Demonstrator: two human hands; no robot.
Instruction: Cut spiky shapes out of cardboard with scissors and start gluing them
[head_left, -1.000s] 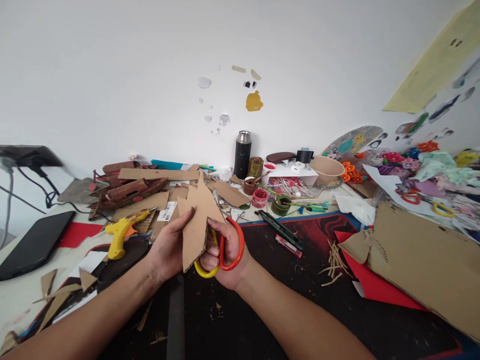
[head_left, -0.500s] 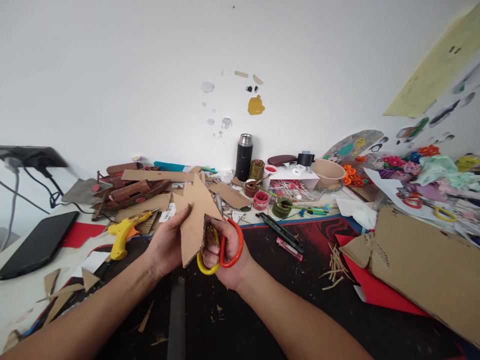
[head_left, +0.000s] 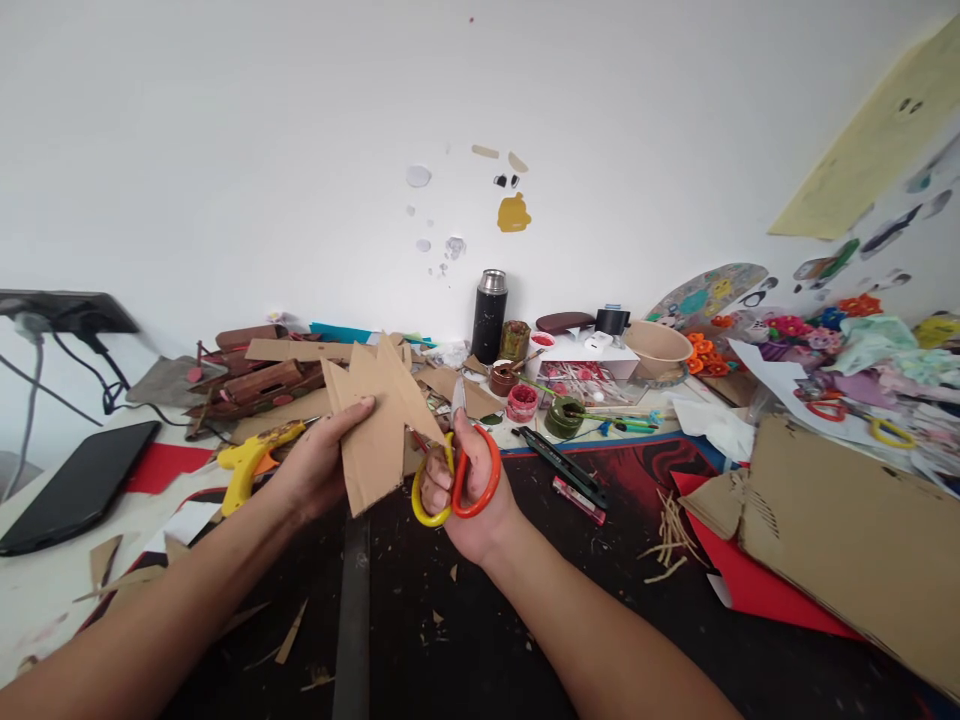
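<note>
My left hand [head_left: 313,468] grips a jagged, star-like piece of brown cardboard [head_left: 375,420] by its left edge and holds it above the dark mat. My right hand [head_left: 466,492] has its fingers through the handles of scissors [head_left: 453,474], one loop orange and one yellow. The blades point up and away, just right of the cardboard's edge. Both hands hover over the desk's middle.
A yellow glue gun [head_left: 251,462] lies to the left, a black tablet [head_left: 71,487] further left. Cardboard scraps, a black flask [head_left: 488,316], paint pots, a utility knife [head_left: 561,455] and a large cardboard sheet [head_left: 855,525] crowd the desk. A metal ruler [head_left: 352,620] lies below my hands.
The cardboard has shifted left and turned in my left hand. The scissors have come away from its lower edge and now stand upright to its right.
</note>
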